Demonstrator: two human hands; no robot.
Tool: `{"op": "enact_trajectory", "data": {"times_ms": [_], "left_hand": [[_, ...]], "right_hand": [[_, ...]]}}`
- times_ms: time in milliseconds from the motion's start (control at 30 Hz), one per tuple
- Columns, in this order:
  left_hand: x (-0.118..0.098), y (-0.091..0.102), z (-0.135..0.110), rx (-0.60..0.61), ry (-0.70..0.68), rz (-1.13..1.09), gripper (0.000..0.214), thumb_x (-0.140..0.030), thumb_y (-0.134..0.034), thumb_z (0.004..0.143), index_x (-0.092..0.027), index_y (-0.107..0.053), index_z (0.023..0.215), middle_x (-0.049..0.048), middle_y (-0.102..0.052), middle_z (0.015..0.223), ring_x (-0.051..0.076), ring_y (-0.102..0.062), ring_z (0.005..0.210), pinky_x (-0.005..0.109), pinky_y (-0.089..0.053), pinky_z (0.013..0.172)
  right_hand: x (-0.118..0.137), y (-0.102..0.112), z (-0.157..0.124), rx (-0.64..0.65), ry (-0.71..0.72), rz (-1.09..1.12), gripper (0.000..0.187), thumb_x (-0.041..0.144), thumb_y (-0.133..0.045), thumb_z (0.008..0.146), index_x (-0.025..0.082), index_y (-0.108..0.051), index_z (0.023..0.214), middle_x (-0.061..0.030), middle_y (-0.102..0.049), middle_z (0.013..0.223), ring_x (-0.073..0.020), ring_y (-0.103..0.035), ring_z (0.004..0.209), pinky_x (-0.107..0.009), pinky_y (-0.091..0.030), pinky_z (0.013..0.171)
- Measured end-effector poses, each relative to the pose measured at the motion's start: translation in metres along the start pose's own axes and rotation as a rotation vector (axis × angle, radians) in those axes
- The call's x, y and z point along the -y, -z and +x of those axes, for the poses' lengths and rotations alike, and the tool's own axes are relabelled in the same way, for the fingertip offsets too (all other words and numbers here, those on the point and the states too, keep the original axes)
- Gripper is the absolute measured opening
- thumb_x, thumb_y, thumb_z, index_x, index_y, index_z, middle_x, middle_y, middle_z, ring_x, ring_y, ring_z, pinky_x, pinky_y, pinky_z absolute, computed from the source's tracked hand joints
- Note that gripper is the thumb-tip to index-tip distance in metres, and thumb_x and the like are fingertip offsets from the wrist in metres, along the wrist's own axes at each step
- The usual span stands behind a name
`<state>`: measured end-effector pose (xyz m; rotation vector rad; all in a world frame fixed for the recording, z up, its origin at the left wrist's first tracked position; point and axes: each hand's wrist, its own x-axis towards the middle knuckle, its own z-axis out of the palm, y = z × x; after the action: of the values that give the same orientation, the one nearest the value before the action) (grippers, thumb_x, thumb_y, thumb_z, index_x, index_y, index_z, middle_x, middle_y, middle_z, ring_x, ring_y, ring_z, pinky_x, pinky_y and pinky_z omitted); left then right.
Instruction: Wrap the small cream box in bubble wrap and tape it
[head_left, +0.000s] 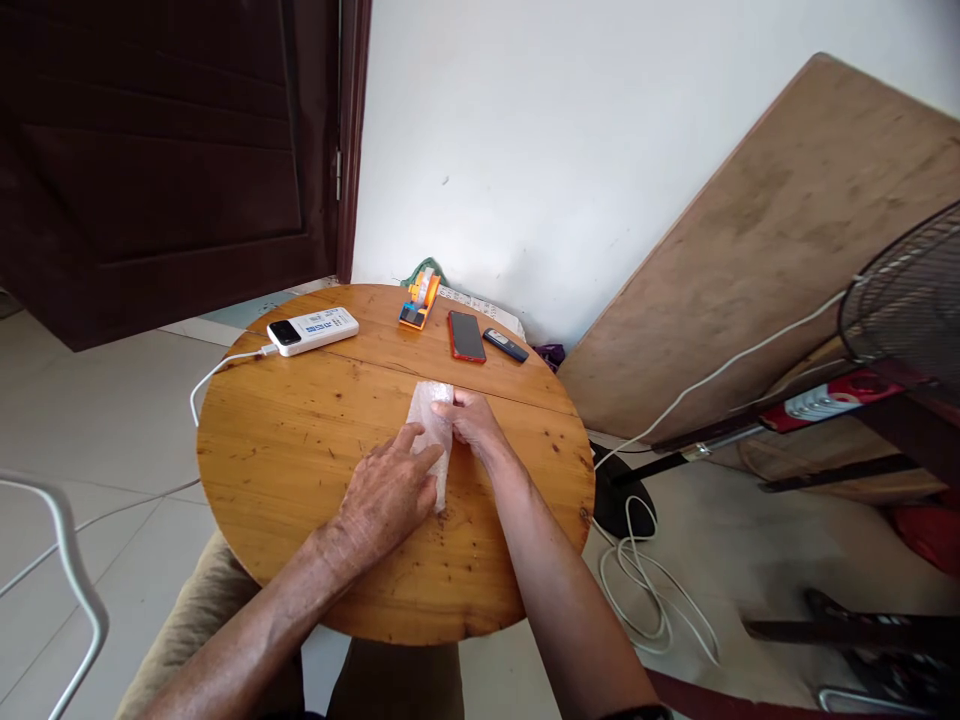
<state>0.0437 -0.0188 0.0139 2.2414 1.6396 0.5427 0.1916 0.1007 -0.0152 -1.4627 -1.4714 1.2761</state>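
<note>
A small white, crinkled plastic packet [430, 420] lies near the middle of a round wooden table [300, 450]. My left hand [386, 495] rests flat on the packet's near end, fingers stretched out over it. My right hand [471, 418] presses on the packet's right edge with its fingers curled against it. Part of the packet is hidden under both hands.
At the table's far side lie a white power bank [313, 330] with a white cable, an orange tape dispenser [420, 300], a red phone [466, 335] and a small dark remote [505, 345]. A leaning wooden board [765, 240], a fan [907, 300] and a floor cable [645, 590] are on the right.
</note>
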Motion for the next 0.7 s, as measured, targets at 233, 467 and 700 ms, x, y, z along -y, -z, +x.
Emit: {"op": "enact_trajectory", "data": {"times_ms": [233, 467, 700], "left_hand": [[-0.004, 0.007, 0.001, 0.008, -0.108, 0.111, 0.027, -0.011, -0.054, 0.085, -0.023, -0.070, 0.101, 0.0093, -0.057, 0.138, 0.030, -0.065, 0.108, 0.047, -0.052, 0.093], [0.000, 0.006, 0.003, 0.069, -0.169, 0.113, 0.030, -0.008, -0.047, 0.086, -0.022, -0.066, 0.105, 0.0061, -0.068, 0.119, 0.025, -0.063, 0.107, 0.039, -0.051, 0.093], [0.001, 0.004, 0.001, 0.058, -0.057, 0.006, 0.022, -0.013, -0.049, 0.088, -0.022, -0.067, 0.098, 0.0050, -0.071, 0.107, 0.024, -0.062, 0.106, 0.034, -0.049, 0.091]], "right_hand": [[-0.014, -0.002, 0.007, -0.080, 0.081, -0.046, 0.025, 0.041, -0.062, 0.059, 0.018, -0.056, 0.063, 0.0054, -0.049, 0.057, -0.0099, -0.040, 0.055, -0.021, -0.030, 0.048], [-0.014, -0.003, 0.007, -0.093, 0.111, -0.052, 0.024, 0.041, -0.060, 0.060, 0.017, -0.058, 0.066, 0.0054, -0.049, 0.058, -0.0101, -0.040, 0.055, -0.021, -0.030, 0.049], [-0.003, 0.004, -0.005, -0.085, 0.189, -0.038, 0.026, 0.043, -0.064, 0.064, 0.018, -0.055, 0.064, 0.0058, -0.045, 0.058, -0.0101, -0.038, 0.057, -0.022, -0.032, 0.052]]}}
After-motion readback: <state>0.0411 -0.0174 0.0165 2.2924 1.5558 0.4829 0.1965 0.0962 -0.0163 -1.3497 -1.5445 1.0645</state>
